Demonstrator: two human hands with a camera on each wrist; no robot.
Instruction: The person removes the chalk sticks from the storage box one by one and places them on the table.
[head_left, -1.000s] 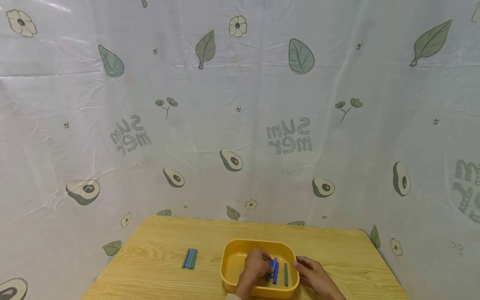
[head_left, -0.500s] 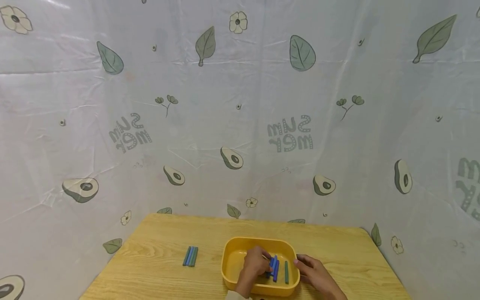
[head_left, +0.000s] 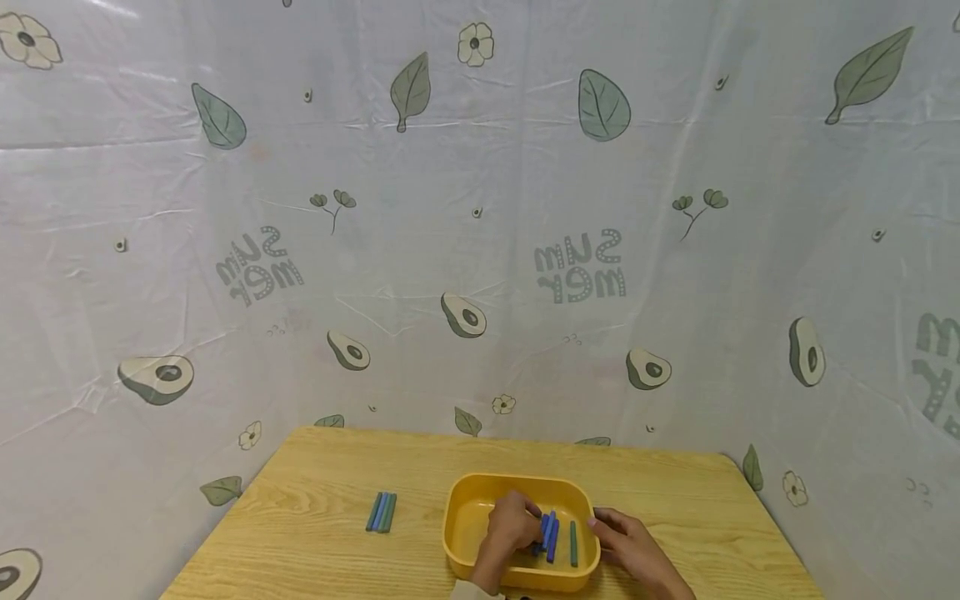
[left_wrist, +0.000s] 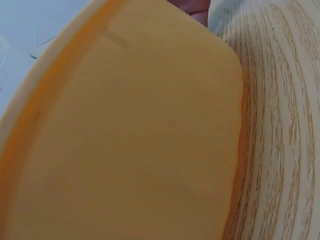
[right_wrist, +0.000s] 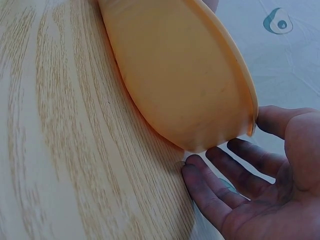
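In the head view my left hand (head_left: pixel 512 525) reaches down into a yellow tray (head_left: pixel 468 483), its fingers bent beside several blue sticks (head_left: pixel 552 537) that look like chalk pastels. The hand itself hides its fingertips, so whether they pinch a stick is unclear. A green stick (head_left: pixel 573 543) lies apart, nearer the tray's right wall. My right hand (right_wrist: pixel 280 175) is at the tray's right end. Its thumb touches the rim and its fingers extend loosely under the outer wall. The left wrist view mostly shows the tray's outer side (left_wrist: pixel 140 130).
Left of the tray, several blue and green sticks (head_left: pixel 381 512) lie side by side on the wooden table (head_left: pixel 315 546). A white sheet (head_left: pixel 405 250) printed with leaves and avocados hangs behind the table and along its sides.
The blue sticks beside my left fingers have shifted slightly and lie more nearly parallel. Both hands keep almost the same place; the head view has tilted a little.
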